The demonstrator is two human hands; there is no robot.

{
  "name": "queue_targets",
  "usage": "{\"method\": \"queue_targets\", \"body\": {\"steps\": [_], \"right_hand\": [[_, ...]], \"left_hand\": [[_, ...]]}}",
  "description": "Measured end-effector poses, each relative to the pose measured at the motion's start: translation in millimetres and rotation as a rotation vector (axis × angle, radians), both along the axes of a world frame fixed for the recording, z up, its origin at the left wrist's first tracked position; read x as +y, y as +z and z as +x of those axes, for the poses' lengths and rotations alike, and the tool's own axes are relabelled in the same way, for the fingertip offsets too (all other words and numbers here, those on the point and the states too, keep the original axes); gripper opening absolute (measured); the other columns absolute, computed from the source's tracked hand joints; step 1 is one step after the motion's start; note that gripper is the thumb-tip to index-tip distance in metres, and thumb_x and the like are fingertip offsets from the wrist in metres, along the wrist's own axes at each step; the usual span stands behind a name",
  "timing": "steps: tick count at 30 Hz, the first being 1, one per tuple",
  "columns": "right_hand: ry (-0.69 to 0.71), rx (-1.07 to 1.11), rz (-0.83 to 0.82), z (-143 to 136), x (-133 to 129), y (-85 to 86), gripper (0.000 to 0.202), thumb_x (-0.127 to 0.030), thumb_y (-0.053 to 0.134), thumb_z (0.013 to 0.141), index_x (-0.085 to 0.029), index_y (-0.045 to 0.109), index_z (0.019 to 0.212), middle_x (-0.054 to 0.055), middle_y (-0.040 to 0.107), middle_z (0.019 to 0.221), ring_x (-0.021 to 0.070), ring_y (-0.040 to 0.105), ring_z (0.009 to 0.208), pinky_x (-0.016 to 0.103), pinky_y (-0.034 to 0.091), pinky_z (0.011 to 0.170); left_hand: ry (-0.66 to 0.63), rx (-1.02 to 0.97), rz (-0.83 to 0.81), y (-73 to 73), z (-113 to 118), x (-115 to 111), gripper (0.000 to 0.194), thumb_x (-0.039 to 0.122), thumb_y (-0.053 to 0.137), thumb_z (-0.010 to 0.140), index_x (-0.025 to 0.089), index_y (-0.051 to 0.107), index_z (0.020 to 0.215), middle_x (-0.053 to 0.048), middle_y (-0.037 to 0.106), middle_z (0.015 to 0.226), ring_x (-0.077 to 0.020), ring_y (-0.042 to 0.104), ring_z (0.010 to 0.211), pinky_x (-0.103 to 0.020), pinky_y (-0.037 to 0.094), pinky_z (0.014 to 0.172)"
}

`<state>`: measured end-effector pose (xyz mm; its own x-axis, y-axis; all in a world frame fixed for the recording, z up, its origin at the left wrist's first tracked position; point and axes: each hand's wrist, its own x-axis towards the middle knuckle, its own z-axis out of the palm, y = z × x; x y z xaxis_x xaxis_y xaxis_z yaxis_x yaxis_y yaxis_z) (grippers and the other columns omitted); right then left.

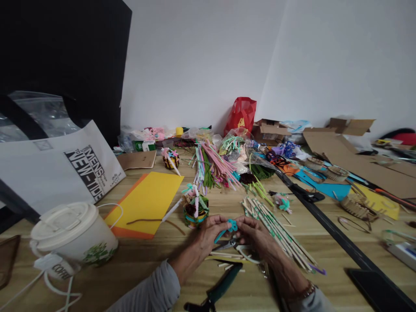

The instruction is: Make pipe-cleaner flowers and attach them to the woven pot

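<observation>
A small looped turquoise pipe-cleaner piece (232,225) is pinched between both hands above the wooden table. My left hand (212,229) grips its left side, where a straight turquoise end hangs down. My right hand (251,231) holds its right side with fingers closed. Scissors (225,244) with pale handles lie just beneath the hands, beside short cut sticks (227,265). A small decorated pot (194,210) with pipe-cleaner flowers stands next to my left hand. Right of my right hand lies a bundle of green-and-white wrapped sticks (279,232).
Dark-handled pliers (221,288) lie near the front edge. Yellow sheets (151,199) and a lidded white bucket (74,234) are at left. Colourful pipe cleaners (214,162) pile up at the back. A black strip (334,234) crosses the right side; a dark tablet-like slab (373,288) lies near it.
</observation>
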<state>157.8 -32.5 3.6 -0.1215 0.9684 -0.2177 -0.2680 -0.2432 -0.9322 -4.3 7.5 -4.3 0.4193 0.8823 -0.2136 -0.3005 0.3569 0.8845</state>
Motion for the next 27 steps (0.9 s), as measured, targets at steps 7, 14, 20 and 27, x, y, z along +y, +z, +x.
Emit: {"method": "queue_targets", "body": {"steps": [7,14,20,27], "right_hand": [[0.016,-0.038,0.006,4.4,1.0,-0.8,0.038,-0.046,0.083,0.062,-0.017,0.069,0.083,0.001,0.068,0.063,0.0086,0.059,0.053,0.016,0.046,0.048],[0.044,-0.163,0.103,3.5,-1.3,-0.2,0.038,-0.051,0.076,0.069,-0.017,0.065,0.079,0.000,0.065,0.065,0.0099,0.057,0.053,0.020,0.044,0.050],[0.048,-0.405,0.332,6.1,-0.5,1.8,0.037,-0.054,0.065,0.079,-0.017,0.065,0.078,0.002,0.062,0.068,0.0146,0.056,0.063,0.026,0.043,0.057],[0.062,-0.504,0.399,6.2,-2.4,8.2,0.039,-0.056,0.059,0.083,-0.017,0.066,0.081,0.004,0.067,0.073,0.0171,0.059,0.067,0.027,0.044,0.060]], "left_hand": [[-0.078,0.005,-0.020,2.2,-2.9,2.3,0.034,0.033,0.084,0.051,0.013,0.062,0.067,-0.001,0.062,0.060,-0.0119,0.055,0.053,-0.025,0.041,0.058],[-0.080,0.027,0.032,-0.1,-1.9,4.4,0.035,0.036,0.084,0.051,0.013,0.062,0.066,-0.002,0.064,0.062,-0.0129,0.057,0.055,-0.026,0.044,0.058],[-0.127,0.006,-0.008,-2.0,-3.3,5.6,0.031,0.029,0.083,0.050,0.013,0.062,0.067,-0.001,0.063,0.059,-0.0114,0.055,0.051,-0.025,0.040,0.055],[-0.208,-0.149,-0.159,6.4,-5.6,3.4,0.031,0.021,0.084,0.049,0.014,0.058,0.064,-0.003,0.066,0.066,-0.0131,0.058,0.056,-0.027,0.042,0.059]]}}
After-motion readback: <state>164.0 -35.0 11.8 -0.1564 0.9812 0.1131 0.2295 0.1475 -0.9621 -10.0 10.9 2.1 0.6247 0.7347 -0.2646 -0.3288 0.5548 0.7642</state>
